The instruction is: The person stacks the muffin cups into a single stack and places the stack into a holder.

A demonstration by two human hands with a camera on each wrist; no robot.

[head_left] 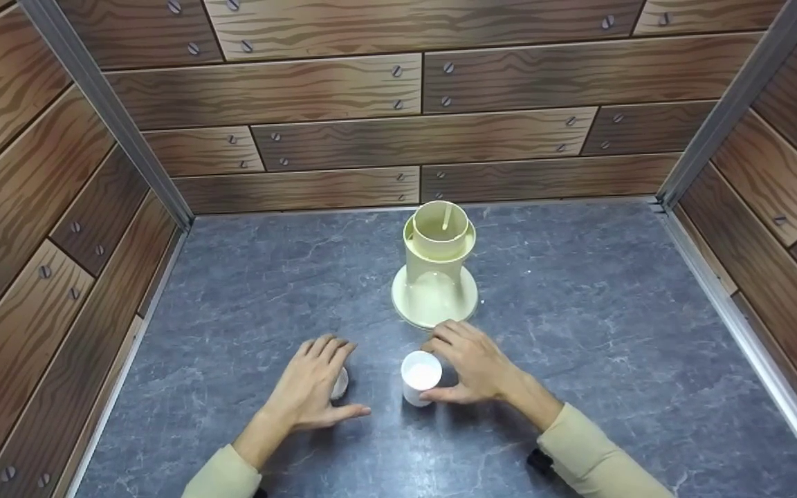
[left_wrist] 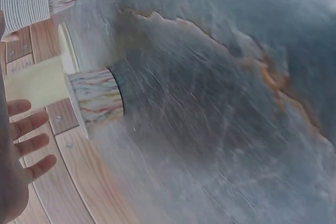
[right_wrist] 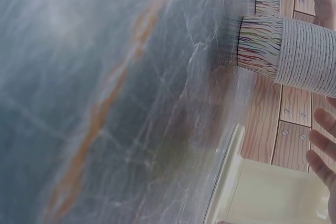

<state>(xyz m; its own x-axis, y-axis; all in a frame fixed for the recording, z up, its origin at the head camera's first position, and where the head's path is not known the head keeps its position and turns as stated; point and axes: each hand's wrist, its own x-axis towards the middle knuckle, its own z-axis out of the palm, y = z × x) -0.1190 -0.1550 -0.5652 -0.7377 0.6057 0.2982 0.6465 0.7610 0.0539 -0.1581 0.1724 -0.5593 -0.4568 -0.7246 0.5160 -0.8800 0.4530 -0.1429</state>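
Observation:
My right hand (head_left: 474, 366) is at the right side of an upright stack of white paper cups (head_left: 416, 394), thumb and fingers spread around it. In the right wrist view, the fingers (right_wrist: 323, 163) are extended beside the stack, which has coloured wavy lines near its bottom. My left hand (head_left: 308, 387) is held with fingers extended and thumb apart, beside a single paper cup (left_wrist: 98, 97) with the same lines. That cup stands upright, and in the head view the hand partly hides it. Whether either hand touches its cups, I cannot tell.
A pale yellow cylinder with a round flared base (head_left: 433, 297) and an inner tube stands behind the cups. Wood-patterned walls (head_left: 315, 90) enclose the dark marbled tabletop (head_left: 267, 277) at the back and sides. A small black object (head_left: 540, 460) is by the right sleeve.

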